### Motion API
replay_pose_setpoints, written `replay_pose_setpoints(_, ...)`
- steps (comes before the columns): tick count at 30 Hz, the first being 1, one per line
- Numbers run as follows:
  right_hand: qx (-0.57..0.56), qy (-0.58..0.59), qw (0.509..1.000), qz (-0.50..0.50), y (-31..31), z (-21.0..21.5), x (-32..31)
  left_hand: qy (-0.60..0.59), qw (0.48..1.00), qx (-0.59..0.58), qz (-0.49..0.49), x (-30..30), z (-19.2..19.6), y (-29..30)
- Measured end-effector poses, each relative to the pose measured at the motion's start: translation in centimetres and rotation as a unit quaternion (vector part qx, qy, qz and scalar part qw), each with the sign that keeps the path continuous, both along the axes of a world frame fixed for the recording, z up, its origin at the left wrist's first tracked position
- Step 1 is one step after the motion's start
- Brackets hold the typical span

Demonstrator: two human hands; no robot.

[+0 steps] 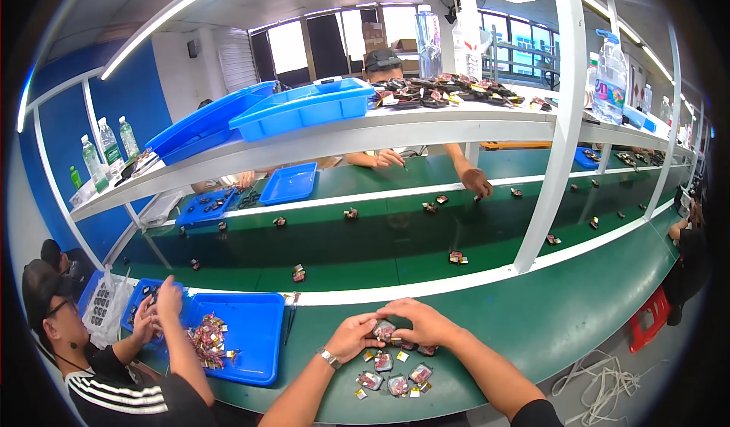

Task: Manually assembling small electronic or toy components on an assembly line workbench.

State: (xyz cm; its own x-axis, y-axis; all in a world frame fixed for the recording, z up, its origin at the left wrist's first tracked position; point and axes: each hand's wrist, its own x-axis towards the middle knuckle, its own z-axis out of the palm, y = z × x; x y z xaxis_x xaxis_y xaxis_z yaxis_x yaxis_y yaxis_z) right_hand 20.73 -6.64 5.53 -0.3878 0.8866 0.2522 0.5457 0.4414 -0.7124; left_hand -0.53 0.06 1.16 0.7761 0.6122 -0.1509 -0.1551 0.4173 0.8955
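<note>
- Both hands, left hand [351, 336] and right hand [423, 322], meet over the green workbench [532, 313], fingers pinched together on one small packaged part [384, 330].
- Blue tray [247, 336] lies to the left on the bench.
- Similar small packaged parts [395, 381] lie just below the hands.

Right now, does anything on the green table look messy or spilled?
Not really spilled. A few small dark packets lie loose on the green table under the left hand and right hand, which pinch one packet together. White cords trail untidily below the table edge.
</note>
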Motion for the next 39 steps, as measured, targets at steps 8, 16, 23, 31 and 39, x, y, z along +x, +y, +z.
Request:
replay_pose_setpoints(8,0.175,-0.062,0.981,-0.052,0.1,-2.4,-0.2,-0.019,0.996,0.015,0.082,0.8,-0.1,-0.7)
replay_pose_setpoints(16,0.204,-0.101,0.973,-0.041,0.2,-1.9,-0.6,0.001,0.995,0.060,0.075,1.2,-0.6,-0.7)
replay_pose_setpoints(23,0.264,-0.150,0.951,-0.056,-0.1,-1.0,-1.0,-0.011,0.993,0.063,0.103,1.1,-1.4,-0.6)
replay_pose_setpoints(31,0.169,-0.088,0.980,-0.049,0.4,-2.3,-0.4,0.051,0.988,0.109,0.092,1.4,-0.9,-1.0)
replay_pose_setpoints(39,0.104,-0.019,0.992,-0.067,0.2,-2.3,-0.3,0.001,0.994,0.094,0.048,0.8,-0.9,-0.5)
